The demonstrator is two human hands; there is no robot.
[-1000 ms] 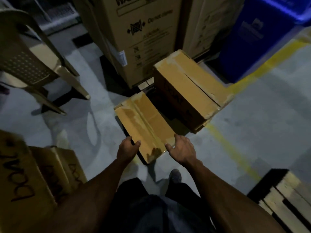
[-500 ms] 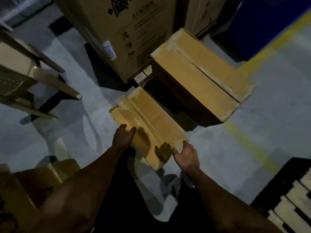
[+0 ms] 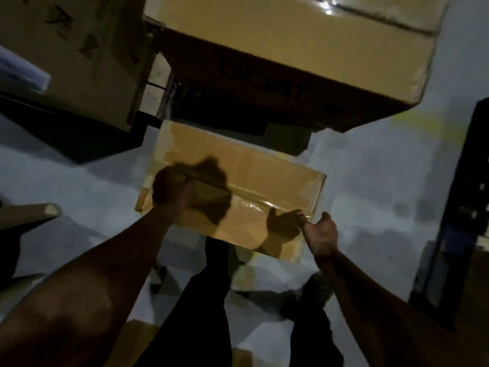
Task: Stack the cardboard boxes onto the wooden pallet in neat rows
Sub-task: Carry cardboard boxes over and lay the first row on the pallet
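While hands [image 3: 246,207] grip, taped box [image 3: 254,176] closed

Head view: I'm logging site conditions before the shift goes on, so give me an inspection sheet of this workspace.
Surface: grey concrete floor, dimly lit, with a faint yellow mark at the right.
Job's things: small box, taped on top, low in front of the person; big box behind it, raised; pallet slats show between the boxes.
Clutter: printed carton at upper left; dark frame at the right edge.
Grippers: left hand grips the small box at its left end; right hand holds its right near corner.
Cables: nothing seen.
Surroundings: the person's dark trousers and feet below; the rest is too dark to tell.
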